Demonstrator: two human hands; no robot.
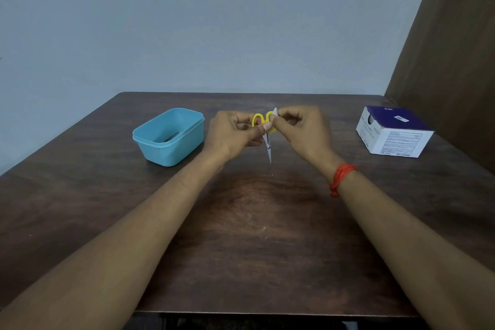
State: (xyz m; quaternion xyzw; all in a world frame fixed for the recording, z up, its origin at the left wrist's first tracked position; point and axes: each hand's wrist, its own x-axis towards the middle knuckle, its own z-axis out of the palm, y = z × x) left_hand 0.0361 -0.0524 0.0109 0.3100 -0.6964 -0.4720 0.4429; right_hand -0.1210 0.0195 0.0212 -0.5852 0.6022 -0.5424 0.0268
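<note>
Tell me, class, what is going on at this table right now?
A person holds small yellow-handled scissors above the wooden table, blades closed and pointing down. The left hand grips the handles; the right hand pinches a small white piece beside them. A blue tub stands at the left, a white and purple box at the right.

Single view, from a wide-angle camera worn on the person's head. It faces forward and down across the table [254,222], from the near edge at the bottom of the frame toward the wall [187,21] behind the far edge. The left hand [233,134] and right hand [302,131], reached out ahead of the lens, meet at mid-frame, with the scissors [268,150] on the centre line. The tub [168,139] falls left of centre, the box [393,134] toward the right border.
</note>
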